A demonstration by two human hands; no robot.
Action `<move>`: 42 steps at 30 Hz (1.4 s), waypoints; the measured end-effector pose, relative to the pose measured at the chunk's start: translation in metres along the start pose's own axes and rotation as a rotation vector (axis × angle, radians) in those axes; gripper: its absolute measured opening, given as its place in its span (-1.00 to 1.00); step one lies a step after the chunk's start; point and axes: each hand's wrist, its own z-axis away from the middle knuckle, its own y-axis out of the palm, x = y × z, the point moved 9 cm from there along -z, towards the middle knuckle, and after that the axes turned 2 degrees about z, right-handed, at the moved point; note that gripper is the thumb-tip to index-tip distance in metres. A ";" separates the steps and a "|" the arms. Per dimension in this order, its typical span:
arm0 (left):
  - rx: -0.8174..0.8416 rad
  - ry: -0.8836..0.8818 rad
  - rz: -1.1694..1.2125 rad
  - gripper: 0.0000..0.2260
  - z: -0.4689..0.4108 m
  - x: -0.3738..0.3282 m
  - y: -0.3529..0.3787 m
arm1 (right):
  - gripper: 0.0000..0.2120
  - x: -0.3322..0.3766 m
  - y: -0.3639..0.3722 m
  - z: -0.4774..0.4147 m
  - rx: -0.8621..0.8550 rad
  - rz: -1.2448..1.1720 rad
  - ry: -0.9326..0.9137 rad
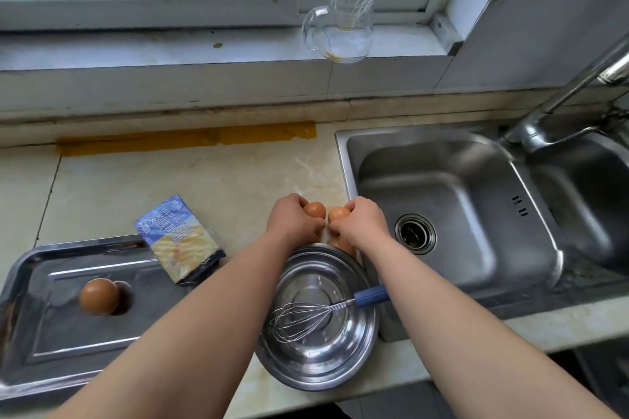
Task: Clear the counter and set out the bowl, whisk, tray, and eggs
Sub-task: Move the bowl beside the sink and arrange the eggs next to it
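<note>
Hands, left (295, 219) and right (361, 222), each grip an egg (beside sink rim (341, 160)) beyond bowl (318, 367).

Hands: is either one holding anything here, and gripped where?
Each holds a brown egg. The left hand wraps its egg from above; the right hand does likewise with its egg. Fingertips hide the contact.

Counter (211, 180) behind hands: bare up to back wall, free passage. Left side blocked by tray (51, 343) w/ egg (98, 296) in it, butter box (180, 238) leaning on tray's far-right corner. Near edge taken by bowl (323, 360), whisk (306, 316) lying across it. Right: sink (442, 214) basin open, faucet (558, 105) overhanging far-right corner.
</note>
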 end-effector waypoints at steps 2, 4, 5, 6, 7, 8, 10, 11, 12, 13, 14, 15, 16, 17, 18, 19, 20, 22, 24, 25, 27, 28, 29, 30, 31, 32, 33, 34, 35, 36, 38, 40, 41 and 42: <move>-0.005 -0.001 -0.003 -0.63 0.001 0.000 0.000 | -0.89 0.001 -0.001 0.001 -0.002 0.009 -0.005; -0.003 0.001 -0.007 -0.63 0.002 0.001 0.001 | -0.90 0.001 -0.001 0.001 -0.003 0.013 -0.010; -0.001 0.003 -0.008 -0.61 0.002 0.001 0.001 | -0.89 0.001 0.000 0.001 0.000 0.017 -0.012; 0.000 0.006 -0.008 -0.59 0.002 0.001 0.001 | -0.87 0.001 0.000 0.001 0.004 0.021 -0.012; 0.001 0.009 -0.009 -0.57 0.002 0.001 0.001 | -0.83 0.000 0.000 0.001 0.008 0.025 -0.011; 0.004 0.012 -0.011 -0.55 0.002 0.001 0.001 | -0.79 -0.001 0.001 0.002 0.011 0.032 -0.011; 0.010 0.017 -0.018 -0.51 0.003 0.001 0.001 | -0.72 -0.002 0.001 0.002 0.014 0.040 -0.010; 0.013 0.021 -0.021 -0.49 0.004 0.000 0.002 | -0.67 -0.002 0.001 0.003 0.015 0.043 -0.010; 0.016 0.025 -0.022 -0.47 0.006 0.000 0.002 | -0.62 -0.002 0.001 0.003 0.015 0.047 -0.010; 0.017 0.029 -0.027 -0.45 0.007 -0.001 0.002 | -0.56 -0.002 0.001 0.004 0.017 0.050 -0.009; 0.018 0.032 -0.031 -0.44 0.008 -0.001 0.002 | -0.52 -0.002 0.000 0.005 0.016 0.052 -0.008; 0.019 0.036 -0.035 -0.44 0.010 -0.001 0.001 | -0.49 -0.002 0.000 0.007 0.013 0.052 -0.007; 0.019 0.037 -0.036 -0.44 0.011 -0.002 0.000 | -0.47 -0.002 -0.001 0.008 0.009 0.048 -0.007; 0.018 0.037 -0.036 -0.44 0.012 -0.002 -0.001 | -0.46 -0.001 -0.003 0.010 0.006 0.045 -0.006; 0.015 0.035 -0.034 -0.44 0.014 -0.001 -0.003 | -0.45 0.000 -0.004 0.012 0.000 0.042 -0.007; 0.010 0.036 -0.031 -0.44 0.015 -0.001 -0.005 | -0.45 0.001 -0.005 0.014 -0.004 0.043 -0.007; 0.007 0.035 -0.025 -0.43 0.017 0.000 -0.008 | -0.45 0.002 -0.006 0.016 -0.011 0.044 -0.011; 0.002 0.034 -0.014 -0.42 0.021 0.001 -0.014 | -0.46 0.007 -0.009 0.022 -0.025 0.055 -0.023; -0.005 0.043 -0.010 -0.42 0.025 0.003 -0.021 | -0.48 0.012 -0.011 0.028 -0.043 0.058 -0.032; -0.012 0.049 -0.010 -0.42 0.028 0.003 -0.025 | -0.48 0.015 -0.011 0.032 -0.054 0.056 -0.036; -0.033 0.069 -0.021 -0.45 0.034 0.005 -0.035 | -0.49 0.023 -0.012 0.040 -0.074 0.053 -0.052; -0.044 0.082 -0.029 -0.46 0.038 0.006 -0.042 | -0.48 0.028 -0.011 0.045 -0.078 0.052 -0.062; -0.056 0.096 -0.032 -0.48 0.041 0.007 -0.048 | -0.48 0.032 -0.011 0.050 -0.080 0.048 -0.070; -0.068 0.103 -0.030 -0.49 0.044 0.008 -0.054 | -0.48 0.037 -0.010 0.055 -0.082 0.041 -0.077; -0.084 0.107 -0.025 -0.51 0.049 0.012 -0.063 | -0.50 0.045 -0.007 0.062 -0.088 0.038 -0.096; -0.098 0.109 -0.020 -0.53 0.052 0.014 -0.071 | -0.54 0.051 -0.004 0.066 -0.093 0.034 -0.110; -0.116 0.105 -0.013 -0.54 0.056 0.019 -0.080 | -0.58 0.058 -0.002 0.072 -0.102 0.034 -0.127; -0.138 0.101 -0.003 -0.56 0.060 0.026 -0.091 | -0.59 0.067 0.003 0.079 -0.109 0.038 -0.144; -0.160 0.093 0.008 -0.58 0.065 0.034 -0.103 | -0.58 0.077 0.008 0.086 -0.116 0.042 -0.168; -0.183 0.084 0.021 -0.59 0.068 0.041 -0.113 | -0.55 0.084 0.013 0.093 -0.110 0.036 -0.181; -0.231 0.063 0.050 -0.63 0.076 0.060 -0.136 | -0.51 0.101 0.026 0.107 -0.099 0.006 -0.220; -0.277 0.038 0.069 -0.69 0.085 0.081 -0.160 | -0.50 0.118 0.040 0.122 -0.088 0.000 -0.246; -0.303 0.019 0.080 -0.71 0.088 0.091 -0.170 | -0.51 0.125 0.047 0.127 -0.079 0.000 -0.252; -0.331 -0.002 0.093 -0.72 0.093 0.105 -0.181 | -0.51 0.133 0.057 0.135 -0.069 -0.005 -0.261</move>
